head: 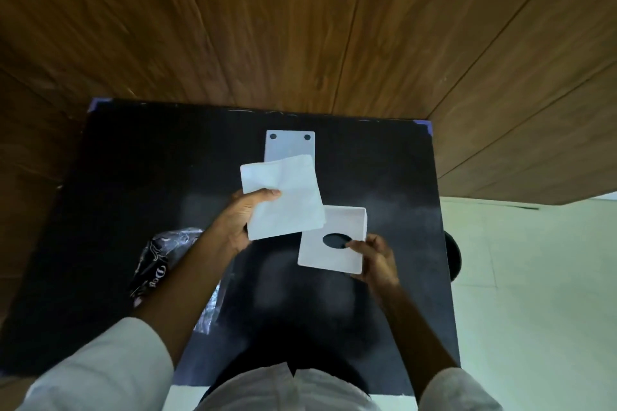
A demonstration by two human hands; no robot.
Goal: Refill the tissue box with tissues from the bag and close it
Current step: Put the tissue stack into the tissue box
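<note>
head view: left hand [238, 223] clamped on tissue stack [283, 198], held just up-left of tissue box [332, 238]. right hand [375, 259] grips box, tilted, open end facing stack. bag [167, 264] on surface [384, 170] by left arm. lid [289, 145] beyond.

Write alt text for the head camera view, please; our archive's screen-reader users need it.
Seen from above, a person's left hand holds a stack of white tissues over a black table, while the right hand grips a white tissue box with an oval opening. A white panel lies beyond; a crinkled plastic bag sits to the left.
</note>
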